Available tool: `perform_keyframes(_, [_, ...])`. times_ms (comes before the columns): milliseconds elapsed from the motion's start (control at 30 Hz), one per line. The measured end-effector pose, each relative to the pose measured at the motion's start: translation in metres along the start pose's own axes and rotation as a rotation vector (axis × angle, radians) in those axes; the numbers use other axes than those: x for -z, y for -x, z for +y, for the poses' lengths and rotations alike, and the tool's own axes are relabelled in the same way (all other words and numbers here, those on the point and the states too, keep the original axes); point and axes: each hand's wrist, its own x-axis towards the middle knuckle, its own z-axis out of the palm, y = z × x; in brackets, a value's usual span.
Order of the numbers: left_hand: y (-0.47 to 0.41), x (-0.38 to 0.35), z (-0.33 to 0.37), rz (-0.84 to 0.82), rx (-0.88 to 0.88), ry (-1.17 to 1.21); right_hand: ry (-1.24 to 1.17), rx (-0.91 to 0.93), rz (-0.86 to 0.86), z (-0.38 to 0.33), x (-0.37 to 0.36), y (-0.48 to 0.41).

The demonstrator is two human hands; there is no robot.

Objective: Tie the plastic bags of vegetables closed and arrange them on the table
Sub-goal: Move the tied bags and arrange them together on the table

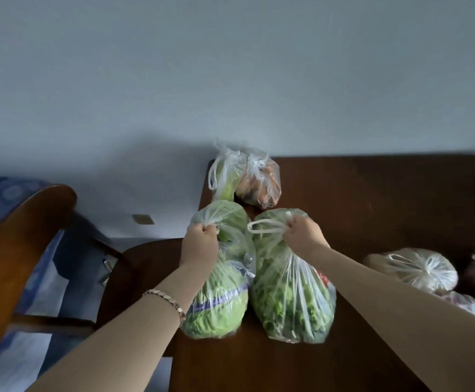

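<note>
Two bags gripped!
Left hand (pixel 201 239) bunches cabbage bag (pixel 216 306) neck; right hand (pixel 301 232) clenches greens bag (pixel 290 301) handles, seemingly ready for tying.

Bare worktop (pixel 377 202) lies open through the middle, far edge to near edge. A pair of tied bags (pixel 244 176) blocks the far left corner, two bags of greens (pixel 290 304) crowd the left edge, further tied bags (pixel 417 267) line the right edge, and a chair (pixel 29 227) stands beside the left edge.

Dark wooden table (pixel 372 210). At 9 o'clock, touching: cabbage bag (pixel 219 306), leafy-greens bag (pixel 290 301). At 11 o'clock: green-produce bag (pixel 226 179), orange-produce bag (pixel 261 188). At 3 o'clock: tied pale bag (pixel 417 268).
</note>
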Motion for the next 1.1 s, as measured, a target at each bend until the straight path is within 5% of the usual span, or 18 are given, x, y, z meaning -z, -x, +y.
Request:
perform_keyframes(200, [0.010, -0.002, -0.025, -0.038, -0.160, -0.093, -0.233, -0.156, 0.112, 0.021, -0.012, 0.016])
perform_keyframes(367, [0.053, -0.003, -0.040, -0.097, -0.286, -0.644, -0.123, -0.555, 0.138, 0.053, -0.044, 0.065])
perform_keyframes(600, [0.046, -0.008, -0.052, -0.192, -0.322, -0.743, -0.252, -0.681, 0.176, 0.046, -0.080, 0.062])
perform_keyframes(733, [0.042, -0.011, -0.054, -0.196, -0.324, -0.705, -0.215, -0.647, 0.126, 0.043, -0.081, 0.051])
perform_keyframes(967, [0.062, -0.020, -0.021, -0.176, -0.200, -0.778, -0.079, -0.373, -0.233, 0.079, -0.024, 0.060])
perform_keyframes(1100, [0.095, -0.055, 0.029, -0.330, -0.433, -0.737, -0.114, -0.223, -0.219, 0.103, 0.027, 0.064])
